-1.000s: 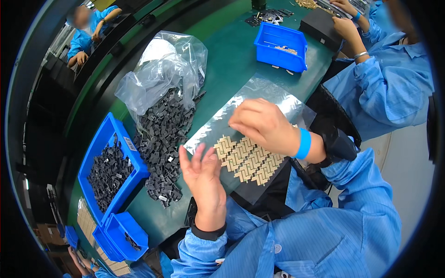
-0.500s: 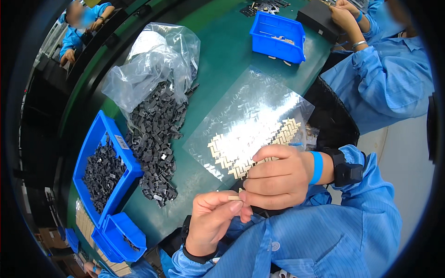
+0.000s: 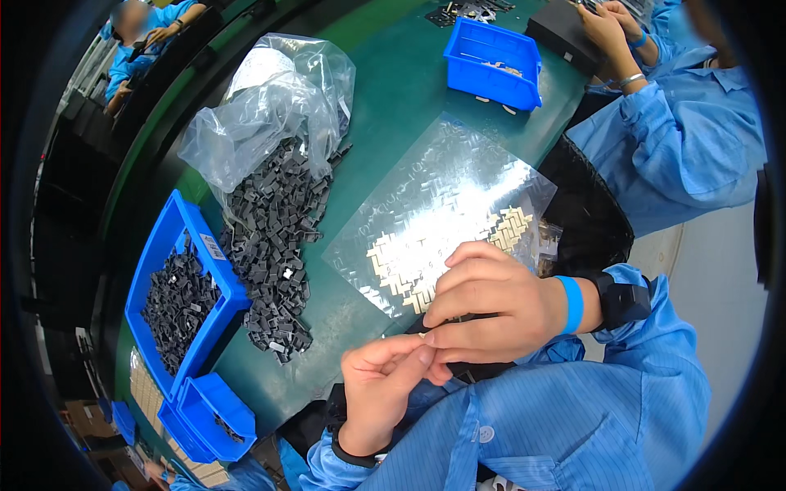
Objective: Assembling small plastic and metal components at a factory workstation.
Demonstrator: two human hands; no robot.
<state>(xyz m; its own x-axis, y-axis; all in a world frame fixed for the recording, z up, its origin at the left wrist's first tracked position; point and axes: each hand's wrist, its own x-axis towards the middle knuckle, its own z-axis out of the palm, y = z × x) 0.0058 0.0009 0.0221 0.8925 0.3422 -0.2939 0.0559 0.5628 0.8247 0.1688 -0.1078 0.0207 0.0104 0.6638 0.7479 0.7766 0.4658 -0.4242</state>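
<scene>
1. Beige strip [image 3: 423, 334], mostly hidden by fingers, sits at the fingertips of my left hand [image 3: 381, 376], just on my side of the clear sheet [image 3: 446, 143].
2. My left thumb and forefinger are pinched together on that strip, with only a small pale bit showing.
3. My right hand [image 3: 495, 303] meets it there, fingers curled and partly over the sheet's near part; I cannot tell whether its fingers grip the strip or merely touch it.
4. Half a second ago more of the strip stuck out past my left thumb. A second ago my hands were apart, the right one over the sheet and the left one open beside it.
5. Beige pieces [image 3: 512, 229] lie in a zigzag pattern at the sheet; glare now washes over many of them, which showed clearly a second ago.
6. Left of the sheet lies a heap of dark pieces [image 3: 278, 237], with a plastic bag [image 3: 246, 131] at its far end.
7. Further left of the sheet stands a blue tray [image 3: 229, 282] full of dark pieces; beyond the sheet, a blue bin [image 3: 491, 82] holds a few pale bits.
</scene>
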